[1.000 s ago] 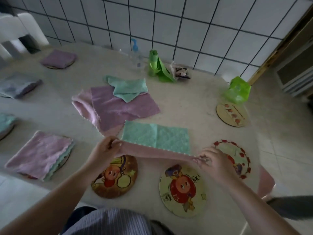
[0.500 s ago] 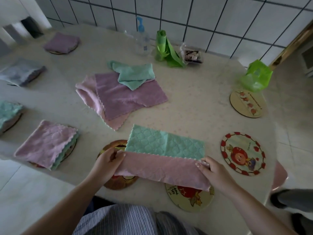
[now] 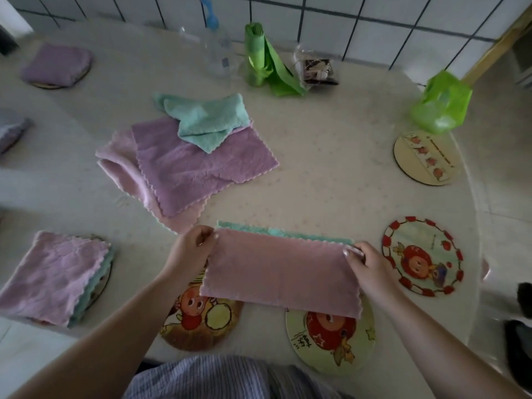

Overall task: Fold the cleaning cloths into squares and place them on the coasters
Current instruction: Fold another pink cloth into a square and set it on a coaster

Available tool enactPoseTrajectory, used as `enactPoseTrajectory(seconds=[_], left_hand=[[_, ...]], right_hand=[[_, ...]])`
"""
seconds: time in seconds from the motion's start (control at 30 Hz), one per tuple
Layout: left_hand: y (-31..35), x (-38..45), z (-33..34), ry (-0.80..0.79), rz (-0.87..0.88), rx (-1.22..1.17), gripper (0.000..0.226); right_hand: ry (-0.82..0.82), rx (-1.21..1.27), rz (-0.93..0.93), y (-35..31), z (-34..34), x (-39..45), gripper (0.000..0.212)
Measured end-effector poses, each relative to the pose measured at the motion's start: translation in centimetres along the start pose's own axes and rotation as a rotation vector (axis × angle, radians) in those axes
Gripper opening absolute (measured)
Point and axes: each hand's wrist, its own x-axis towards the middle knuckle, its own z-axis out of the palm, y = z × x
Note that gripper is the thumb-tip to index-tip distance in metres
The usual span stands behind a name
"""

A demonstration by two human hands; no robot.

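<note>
A pink-and-green cleaning cloth (image 3: 282,272) lies folded in half near the table's front edge, pink side up, a thin green strip showing along its far edge. My left hand (image 3: 191,251) pinches its far left corner and my right hand (image 3: 365,262) pinches its far right corner. The cloth partly covers two cartoon coasters, a brown one (image 3: 198,321) and a pale yellow one (image 3: 331,338). A red-rimmed coaster (image 3: 423,257) lies bare just right of my right hand.
Loose purple (image 3: 198,165), pink (image 3: 121,165) and green (image 3: 207,119) cloths are piled mid-table. Folded cloths rest on coasters at left (image 3: 54,275) and far left (image 3: 57,64). Another bare coaster (image 3: 423,159), a green bag (image 3: 440,102), a spray bottle (image 3: 216,50) and a green roll (image 3: 259,56) stand farther back.
Both hands carried the near pink edge of the cloth up and away over the green side, closing the fold. The camera tilted down and closer.
</note>
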Motion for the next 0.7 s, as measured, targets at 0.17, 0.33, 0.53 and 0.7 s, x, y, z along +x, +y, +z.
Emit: enactPoseTrajectory(seconds=[0.17, 0.33, 0.53, 0.7], left_hand=[[-0.2, 1.3, 0.6, 0.041, 0.002, 0.057, 0.013], [0.4, 1.8, 1.1, 0.087, 0.025, 0.21, 0.011], [0.2, 2.4, 1.2, 0.101, -0.007, 0.249, 0.018], [0.2, 2.7, 1.2, 0.077, -0.052, 0.244, 0.019]], right_hand=[[0.003, -0.019, 0.021, -0.3, -0.1, 0.9, 0.016], [0.001, -0.006, 0.027, -0.3, -0.2, 1.5, 0.019], [0.002, 0.03, 0.041, -0.5, 0.1, 2.0, 0.021], [0.026, 0.077, 0.063, -0.4, 0.2, 1.7, 0.027]])
